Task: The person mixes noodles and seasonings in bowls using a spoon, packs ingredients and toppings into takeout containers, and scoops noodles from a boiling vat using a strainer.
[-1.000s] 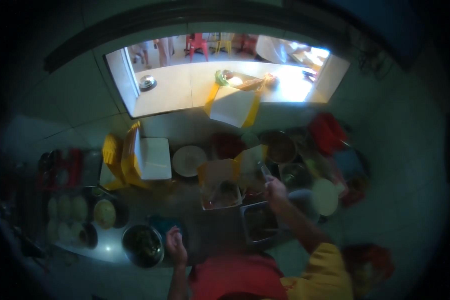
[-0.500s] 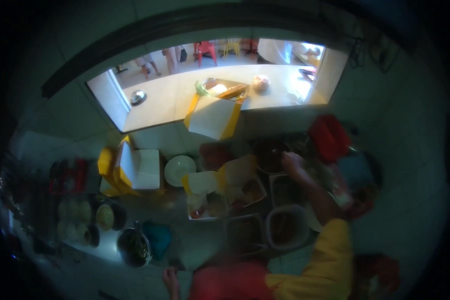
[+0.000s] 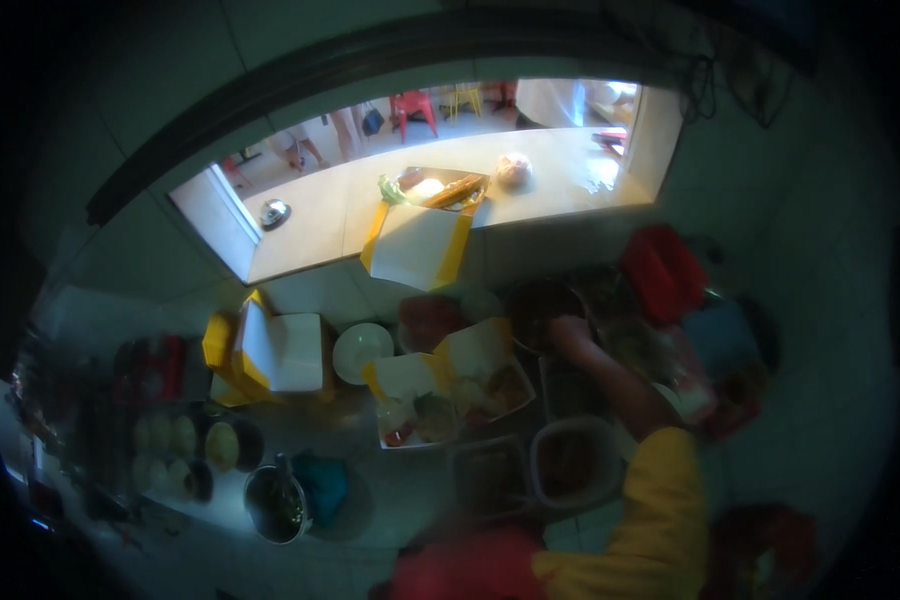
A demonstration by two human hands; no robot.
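Observation:
My right hand [image 3: 570, 338] is over a dark round bowl [image 3: 544, 312] at the back of the counter. Its fingers are dark and blurred, so what they hold cannot be made out. To its left, two open takeaway boxes with yellow edges stand side by side, the left box [image 3: 410, 412] and the right box [image 3: 490, 385], both with food inside. In front of the bowl are a clear tub of reddish-brown food [image 3: 573, 463] and a rectangular metal tray [image 3: 490, 478]. My left hand is out of view.
A filled box [image 3: 417, 243] sits on the serving ledge [image 3: 320, 222] beside a wrapped bundle [image 3: 514, 170] and a bell [image 3: 274, 213]. Stacked empty boxes [image 3: 295, 352], a white plate [image 3: 363, 353], a metal bowl of greens [image 3: 276, 504], a teal cloth [image 3: 320, 487] and a red bin [image 3: 663, 273] surround the work area.
My right hand has moved from above the right box to the dark bowl at the back. My left hand has dropped out of view. The camera view has shifted.

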